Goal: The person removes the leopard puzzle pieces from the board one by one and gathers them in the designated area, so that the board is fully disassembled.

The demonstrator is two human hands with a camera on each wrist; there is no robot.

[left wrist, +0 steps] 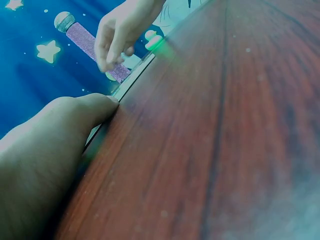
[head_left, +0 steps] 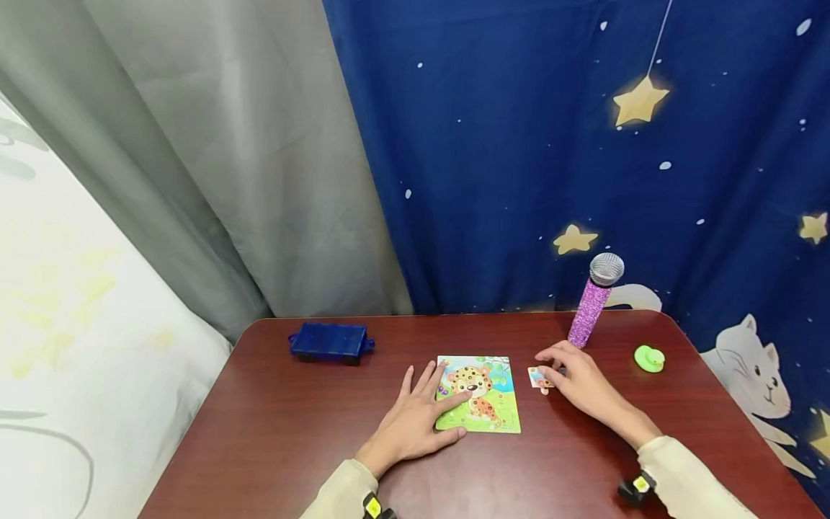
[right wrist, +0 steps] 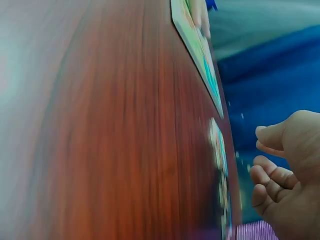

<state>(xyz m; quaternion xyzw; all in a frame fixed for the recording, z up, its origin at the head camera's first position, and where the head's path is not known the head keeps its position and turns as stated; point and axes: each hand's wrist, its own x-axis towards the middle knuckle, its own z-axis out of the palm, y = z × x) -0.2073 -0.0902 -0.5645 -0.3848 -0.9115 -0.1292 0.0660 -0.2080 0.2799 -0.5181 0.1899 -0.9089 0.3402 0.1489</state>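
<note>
A square leopard picture puzzle (head_left: 503,405) lies flat on the table, green and blue around the spotted animal. My left hand (head_left: 415,422) rests on its left side with fingers spread; in the left wrist view the thumb (left wrist: 102,106) presses at the near edge. To the right of the board, several small printed puzzle pieces (head_left: 537,376) lie partly hidden under my right hand (head_left: 579,382). That hand hovers over them, fingers loosely bent. The right wrist view shows the loose pieces (right wrist: 218,145) on the tabletop and a gap between thumb and fingers with nothing in it.
Behind my right hand stands a purple glittery microphone (head_left: 588,310). A green toy duck (head_left: 648,358) sits at the right, and a blue toy wagon (head_left: 331,341) at the back left. Curtains (head_left: 480,158) hang just beyond the table's (head_left: 279,425) far edge.
</note>
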